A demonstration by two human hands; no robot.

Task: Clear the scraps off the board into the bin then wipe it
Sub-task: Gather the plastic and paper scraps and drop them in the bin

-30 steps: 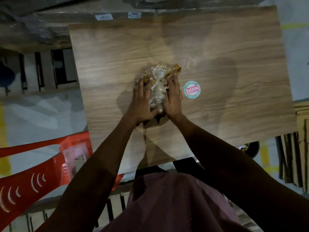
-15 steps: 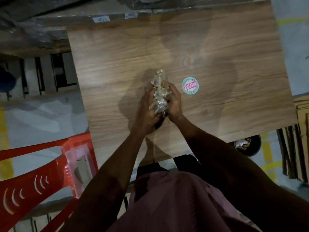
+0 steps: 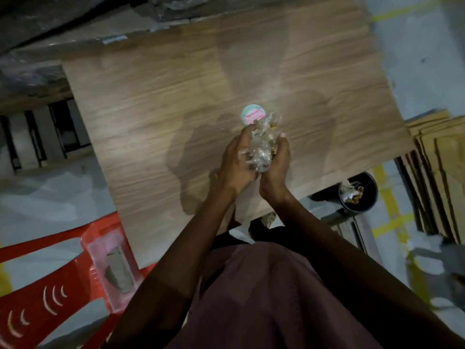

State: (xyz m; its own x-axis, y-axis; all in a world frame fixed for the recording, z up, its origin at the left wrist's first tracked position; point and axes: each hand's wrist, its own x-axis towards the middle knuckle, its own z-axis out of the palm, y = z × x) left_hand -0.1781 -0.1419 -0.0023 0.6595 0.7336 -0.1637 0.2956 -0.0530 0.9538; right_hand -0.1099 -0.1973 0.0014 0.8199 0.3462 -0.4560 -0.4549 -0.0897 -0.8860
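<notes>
Scraps (image 3: 263, 144) gathered from a loose spread on the board (image 3: 161, 117) into a tight wad, lifted clear of the wood. Left hand (image 3: 236, 159) and right hand (image 3: 275, 165) gone from pressing flat to cupping the wad, carried rightward past the round sticker (image 3: 252, 117), nearer the bin (image 3: 362, 195).

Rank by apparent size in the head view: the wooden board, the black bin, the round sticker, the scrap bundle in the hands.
1. wooden board
2. black bin, partly hidden by the board
3. scrap bundle
4. round sticker, partly covered by the bundle
</notes>
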